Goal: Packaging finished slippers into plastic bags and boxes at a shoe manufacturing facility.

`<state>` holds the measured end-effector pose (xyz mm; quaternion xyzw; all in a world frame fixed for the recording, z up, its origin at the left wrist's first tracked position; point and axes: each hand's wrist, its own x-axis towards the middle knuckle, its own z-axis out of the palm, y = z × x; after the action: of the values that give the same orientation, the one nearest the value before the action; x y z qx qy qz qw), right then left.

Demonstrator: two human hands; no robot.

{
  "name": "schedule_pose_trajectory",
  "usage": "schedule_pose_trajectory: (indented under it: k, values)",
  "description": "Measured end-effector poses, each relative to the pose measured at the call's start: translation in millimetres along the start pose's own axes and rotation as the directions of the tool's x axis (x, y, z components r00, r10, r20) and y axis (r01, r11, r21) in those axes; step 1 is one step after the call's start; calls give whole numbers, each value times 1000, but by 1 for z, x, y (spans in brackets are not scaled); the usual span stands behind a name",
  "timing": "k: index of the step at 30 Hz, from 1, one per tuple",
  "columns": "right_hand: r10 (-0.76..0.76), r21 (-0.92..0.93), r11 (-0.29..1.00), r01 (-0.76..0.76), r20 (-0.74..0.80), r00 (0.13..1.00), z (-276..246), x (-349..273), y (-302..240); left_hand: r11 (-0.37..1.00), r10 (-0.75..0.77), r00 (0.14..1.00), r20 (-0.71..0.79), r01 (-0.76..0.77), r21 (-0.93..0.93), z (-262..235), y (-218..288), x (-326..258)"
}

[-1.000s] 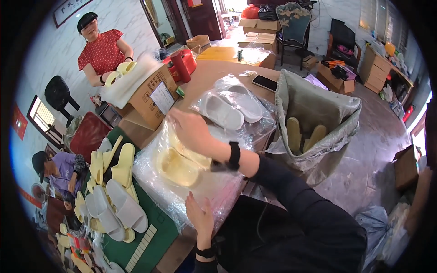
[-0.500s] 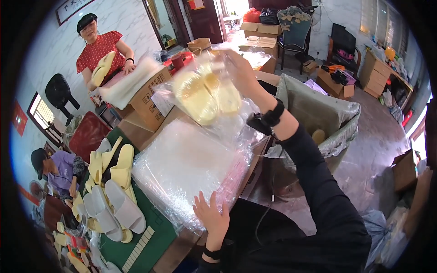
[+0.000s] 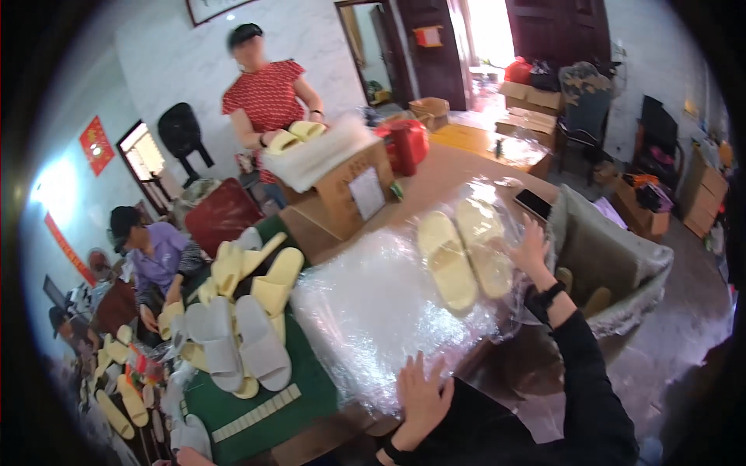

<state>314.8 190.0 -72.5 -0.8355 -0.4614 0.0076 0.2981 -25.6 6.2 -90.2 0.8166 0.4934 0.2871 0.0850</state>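
a: where is the pair of yellow slippers (image 3: 453, 268) to be found?

b: it is laid insoles up toward the right edge of the bench (image 3: 458, 163), with clear wrapping (image 3: 509, 301) seen shining around it.

a: and how is the right hand (image 3: 532, 247) held?

b: its grip is open, fingers spread, just beside the right-hand slipper. whether the wrapping is touched cannot be told.

a: what of the left hand (image 3: 423, 394)?

b: that grip is open too. the fingers are fanned over the near edge of a stack of clear plastic (image 3: 373, 303); contact cannot be made out for certain.

a: what else is set out?

b: a black phone (image 3: 532, 204) is placed near the bench's far right corner, and a lined bin (image 3: 610, 233) is stood against the right edge. toward the left edge, grey slippers (image 3: 263, 349) are piled on yellow ones over a green mat (image 3: 318, 380).

a: and at the far edge?

b: a cardboard carton (image 3: 334, 200) is set there, topped with white sheeting (image 3: 322, 159). behind it, another yellow pair (image 3: 294, 138) is held by a co-worker (image 3: 268, 101) in a red top.
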Motion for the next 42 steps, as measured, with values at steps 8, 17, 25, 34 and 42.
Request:
schedule_pose_trajectory:
  k: [8, 17, 25, 34, 42]
  values:
    - [72, -3, 997, -72, 68, 995, 5, 6, 6, 981, 8, 998, -58, -19, -194, 4, 13, 7]
    - [85, 297, 940, -168, 275, 958, 0, 8, 2, 35, 877, 430, 215, 390, -920, -119, 12, 38]
    - [-58, 400, 916, -8, 153, 987, 25, 15, 29, -577, 586, 787, -192, 240, -781, -173, -26, 49]
    - [-73, 481, 876, -33, 200, 977, 10, 5, 7, -481, 821, 382, -423, 64, -875, -171, -2, 53]
    - [-40, 445, 896, -6, 92, 995, 29, 14, 39, -483, -1, 938, -348, -305, -821, -184, -31, 80]
